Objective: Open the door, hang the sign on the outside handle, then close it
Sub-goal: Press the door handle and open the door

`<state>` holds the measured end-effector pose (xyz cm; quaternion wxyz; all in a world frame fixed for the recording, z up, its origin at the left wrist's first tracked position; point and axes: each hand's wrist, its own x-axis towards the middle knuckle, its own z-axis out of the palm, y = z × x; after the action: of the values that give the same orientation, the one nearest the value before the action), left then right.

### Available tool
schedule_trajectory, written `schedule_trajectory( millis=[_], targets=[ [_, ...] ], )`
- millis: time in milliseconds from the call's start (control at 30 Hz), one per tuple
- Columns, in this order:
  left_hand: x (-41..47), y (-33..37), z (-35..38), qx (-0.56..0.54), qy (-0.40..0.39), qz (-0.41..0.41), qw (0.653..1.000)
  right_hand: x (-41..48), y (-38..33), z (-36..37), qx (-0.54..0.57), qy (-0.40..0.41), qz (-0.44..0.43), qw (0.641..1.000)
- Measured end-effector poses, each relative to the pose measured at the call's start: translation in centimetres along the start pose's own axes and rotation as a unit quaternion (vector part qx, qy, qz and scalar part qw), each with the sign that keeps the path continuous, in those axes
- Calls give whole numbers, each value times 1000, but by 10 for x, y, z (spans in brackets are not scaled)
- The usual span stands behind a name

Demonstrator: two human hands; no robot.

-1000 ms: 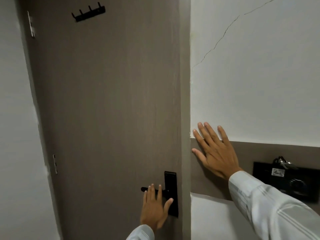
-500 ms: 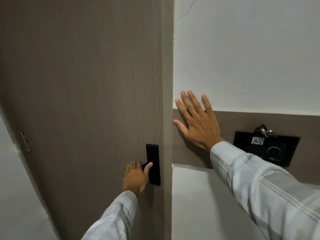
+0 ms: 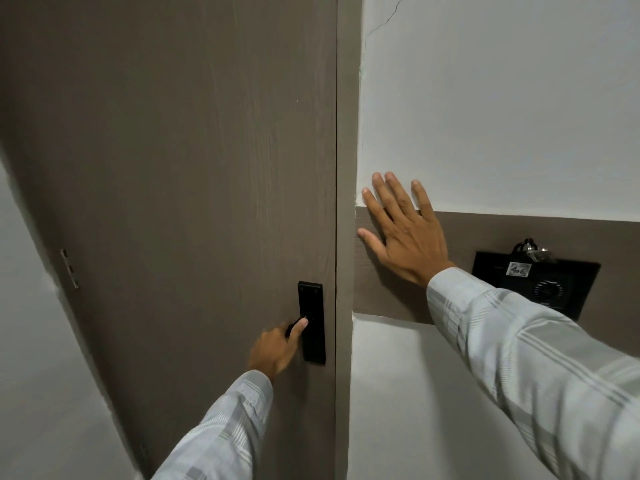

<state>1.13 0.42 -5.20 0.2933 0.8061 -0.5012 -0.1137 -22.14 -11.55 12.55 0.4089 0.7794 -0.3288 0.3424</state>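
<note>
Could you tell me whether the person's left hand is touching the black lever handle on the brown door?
Touching. The head view shows the left hand wrapped around the black lever handle, thumb lying over it beside the black backplate.

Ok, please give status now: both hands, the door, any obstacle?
Left hand closed on door handle. Right hand flat on wall, fingers spread. Door shut in frame. No sign in view, nothing blocking.
</note>
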Motion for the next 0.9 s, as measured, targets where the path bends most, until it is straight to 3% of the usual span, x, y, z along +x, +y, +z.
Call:
schedule_trajectory(
  millis=[133, 300, 733, 900],
  targets=[
    [-3, -7, -25, 159, 30, 115, 980, -1, 0, -3, 8, -16, 6, 1000],
    [-15, -14, -37, 218, 34, 150, 964, -5, -5, -11, 33, -31, 29, 999],
    [-97, -20, -57, 237, 127, 105, 957, -67, -50, -9, 159, -14, -19, 987],
    [-125, -23, -76, 195, 140, 55, 969, -89, -91, -11, 270, -28, -46, 961]
  ],
)
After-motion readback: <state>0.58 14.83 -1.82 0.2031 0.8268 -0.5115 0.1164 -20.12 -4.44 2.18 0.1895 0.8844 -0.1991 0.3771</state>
